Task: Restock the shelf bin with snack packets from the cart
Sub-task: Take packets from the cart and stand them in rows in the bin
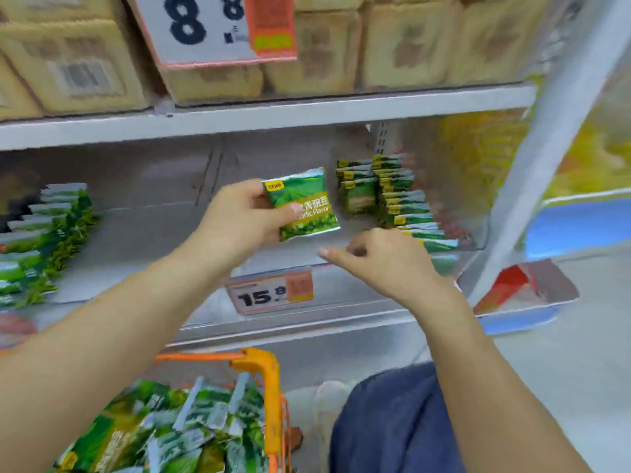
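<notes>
Many snack packets (164, 435) are remaining in the cart (269, 387); left hand (239, 220) fingers are grasping one packet (302, 203), right hand (386, 261) fingers loosely curled, empty, nearing the part-filled shelf bin (403, 206).

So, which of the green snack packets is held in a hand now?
The single packet facing the camera, gripped by the left hand above the shelf; the others sit in rows or in the cart.

One view only: head cam, wide-angle, facing fwd and down at shelf bin (392, 261) from close range. Price tag (273, 293) sits approx. frame centre; cart (263, 377) below-left of tag, cardboard boxes (409, 46) above it. No 2nd view, no overlap.
</notes>
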{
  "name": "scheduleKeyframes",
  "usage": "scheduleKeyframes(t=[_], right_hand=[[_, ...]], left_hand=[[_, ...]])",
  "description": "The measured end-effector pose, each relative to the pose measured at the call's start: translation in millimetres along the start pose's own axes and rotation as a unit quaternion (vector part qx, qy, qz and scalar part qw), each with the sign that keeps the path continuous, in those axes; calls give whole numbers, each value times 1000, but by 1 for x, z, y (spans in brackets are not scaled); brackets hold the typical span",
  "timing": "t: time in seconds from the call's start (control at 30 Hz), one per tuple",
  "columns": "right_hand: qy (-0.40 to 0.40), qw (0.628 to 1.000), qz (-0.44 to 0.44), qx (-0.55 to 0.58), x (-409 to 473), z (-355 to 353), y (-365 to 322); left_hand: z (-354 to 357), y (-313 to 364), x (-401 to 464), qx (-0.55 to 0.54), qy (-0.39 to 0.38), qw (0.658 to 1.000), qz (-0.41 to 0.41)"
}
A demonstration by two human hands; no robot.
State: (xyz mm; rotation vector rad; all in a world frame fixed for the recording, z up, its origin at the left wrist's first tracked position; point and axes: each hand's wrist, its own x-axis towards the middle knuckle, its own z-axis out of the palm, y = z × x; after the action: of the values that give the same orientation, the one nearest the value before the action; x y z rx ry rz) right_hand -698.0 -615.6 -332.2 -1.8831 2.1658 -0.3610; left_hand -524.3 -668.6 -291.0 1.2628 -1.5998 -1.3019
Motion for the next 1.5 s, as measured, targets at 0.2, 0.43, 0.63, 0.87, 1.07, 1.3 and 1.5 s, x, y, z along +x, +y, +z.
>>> scheduleKeyframes(t=[0.2, 0.43, 0.63, 0.87, 1.07, 1.3, 1.5], right_hand=[[8, 998, -56, -32, -1, 5, 5], [3, 994, -110, -21, 12, 7, 7], [25, 990, -139, -11, 14, 13, 11], [29, 988, -153, -2, 13, 13, 14], [130, 968, -216, 8, 1, 13, -4], [171, 917, -334, 135, -30, 32, -71], [57, 883, -448, 126, -71, 46, -147]], left_hand=[[69, -29, 96, 55, 12, 996, -69], [111, -52, 157, 182, 29, 981, -62], [124, -64, 165, 205, 14, 978, -23], [107, -59, 160, 237, -58, 968, -48], [55, -31, 99, 263, -3, 964, 33], [-52, -6, -32, 114, 1, 990, 78], [-153, -34, -143, 279, -60, 958, 32]])
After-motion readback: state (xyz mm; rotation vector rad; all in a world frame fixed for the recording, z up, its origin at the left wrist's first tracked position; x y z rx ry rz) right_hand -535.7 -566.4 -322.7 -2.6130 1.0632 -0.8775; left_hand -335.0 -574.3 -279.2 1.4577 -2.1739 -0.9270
